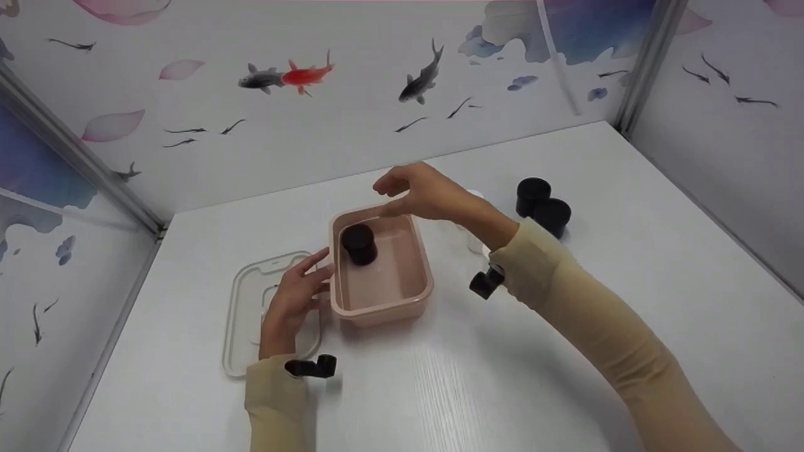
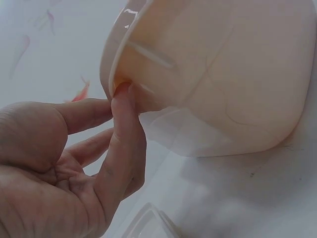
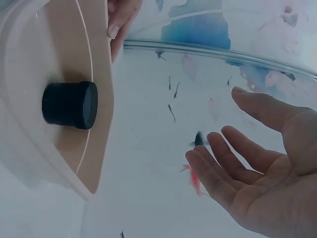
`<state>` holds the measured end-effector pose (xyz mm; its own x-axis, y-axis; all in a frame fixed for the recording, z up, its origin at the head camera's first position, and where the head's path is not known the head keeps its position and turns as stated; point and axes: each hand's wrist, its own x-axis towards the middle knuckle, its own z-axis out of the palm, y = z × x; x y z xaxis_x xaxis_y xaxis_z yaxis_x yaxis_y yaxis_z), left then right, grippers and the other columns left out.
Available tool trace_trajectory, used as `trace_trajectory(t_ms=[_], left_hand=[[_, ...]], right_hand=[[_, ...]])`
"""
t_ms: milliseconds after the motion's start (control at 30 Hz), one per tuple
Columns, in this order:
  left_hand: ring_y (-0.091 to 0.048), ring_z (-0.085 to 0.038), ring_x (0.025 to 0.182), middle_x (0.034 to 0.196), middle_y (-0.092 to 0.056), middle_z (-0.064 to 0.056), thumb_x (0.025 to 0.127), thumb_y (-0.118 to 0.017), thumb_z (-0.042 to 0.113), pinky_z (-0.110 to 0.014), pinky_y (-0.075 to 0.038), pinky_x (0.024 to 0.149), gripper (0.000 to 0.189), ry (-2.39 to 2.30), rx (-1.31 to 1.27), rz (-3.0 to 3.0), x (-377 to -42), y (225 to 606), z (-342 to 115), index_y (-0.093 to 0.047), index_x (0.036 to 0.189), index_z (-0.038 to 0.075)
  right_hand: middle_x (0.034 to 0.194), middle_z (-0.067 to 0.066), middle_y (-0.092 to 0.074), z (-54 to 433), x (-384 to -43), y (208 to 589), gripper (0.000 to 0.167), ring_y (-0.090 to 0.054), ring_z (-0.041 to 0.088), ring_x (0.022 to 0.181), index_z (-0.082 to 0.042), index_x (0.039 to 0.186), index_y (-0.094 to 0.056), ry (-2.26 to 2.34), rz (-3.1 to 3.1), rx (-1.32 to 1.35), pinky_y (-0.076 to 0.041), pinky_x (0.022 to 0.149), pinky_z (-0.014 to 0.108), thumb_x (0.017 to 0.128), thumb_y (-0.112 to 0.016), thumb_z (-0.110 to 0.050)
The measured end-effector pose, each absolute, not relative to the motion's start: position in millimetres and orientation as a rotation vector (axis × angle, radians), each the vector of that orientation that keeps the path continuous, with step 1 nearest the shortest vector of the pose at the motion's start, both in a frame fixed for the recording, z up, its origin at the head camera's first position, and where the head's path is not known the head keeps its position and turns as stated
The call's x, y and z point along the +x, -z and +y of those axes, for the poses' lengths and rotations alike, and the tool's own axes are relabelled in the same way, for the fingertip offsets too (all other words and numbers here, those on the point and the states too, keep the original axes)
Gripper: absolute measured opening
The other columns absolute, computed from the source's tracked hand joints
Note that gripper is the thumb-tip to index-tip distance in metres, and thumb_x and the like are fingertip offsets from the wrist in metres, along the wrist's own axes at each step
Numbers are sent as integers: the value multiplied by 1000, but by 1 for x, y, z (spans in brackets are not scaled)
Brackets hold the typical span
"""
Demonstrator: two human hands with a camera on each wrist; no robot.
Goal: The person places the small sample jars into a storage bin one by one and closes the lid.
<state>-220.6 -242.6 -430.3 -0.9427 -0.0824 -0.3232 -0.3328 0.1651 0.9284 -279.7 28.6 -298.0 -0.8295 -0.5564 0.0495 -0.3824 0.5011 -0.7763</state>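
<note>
L hand (image 1: pixel 293 301) pinches tub (image 1: pixel 397 270), prob. light, stiff plastic, at rim; R hand (image 1: pixel 426 191) is empty, fingers wide; jar (image 1: pixel 360 245) looks rigid, smooth: grip approx. mid-side.

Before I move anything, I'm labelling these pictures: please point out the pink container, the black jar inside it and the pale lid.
Pink container (image 1: pixel 394 271), head view: bare inside floor.
Black jar (image 3: pixel 67 104), right wrist view: middle of its side.
Pale lid (image 1: pixel 247 312), head view: flat top, left part.
</note>
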Motion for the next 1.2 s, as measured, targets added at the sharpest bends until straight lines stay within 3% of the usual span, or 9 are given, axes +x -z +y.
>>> trace_trajectory(t_ms=[567,733,867,1033,1200], left_hand=[[-71,-19,103,135,-64,-17,101,-62,26,-29,-56,70,50,-1903,-388,2238,-219,432,-242,-48,149,25],[-71,-20,101,134,-64,-17,101,-61,24,-29,-56,66,50,-1918,-367,2226,-219,432,-241,-49,149,26],[-72,-18,99,135,-63,-18,101,-61,24,-28,-56,64,50,-1926,-362,2216,-218,431,-240,-48,150,25],[-71,-19,100,136,-63,-18,101,-62,25,-29,-57,67,51,-1921,-378,2214,-218,432,-241,-48,150,25],[-71,-21,103,135,-63,-16,100,-62,28,-29,-57,69,50,-1905,-387,2233,-220,433,-241,-49,149,27]], right_hand=[[140,9,-61,125,-262,319,48,-57,28,132,-12,136,-60,1520,2580,-566,-48,107,46,92,-74,-26],[139,8,-62,151,-258,328,48,-60,25,128,-13,136,-62,1635,2592,-488,-51,100,30,92,-74,-28],[137,7,-63,170,-257,336,48,-63,13,117,-14,134,-63,1708,2614,-468,-50,89,15,91,-75,-32],[133,3,-65,193,-260,349,49,-62,-2,110,-11,134,-62,1786,2653,-477,-47,92,10,91,-76,-29],[130,-1,-66,211,-268,363,47,-60,-3,113,-9,134,-62,1814,2709,-476,-45,95,11,92,-74,-25]])
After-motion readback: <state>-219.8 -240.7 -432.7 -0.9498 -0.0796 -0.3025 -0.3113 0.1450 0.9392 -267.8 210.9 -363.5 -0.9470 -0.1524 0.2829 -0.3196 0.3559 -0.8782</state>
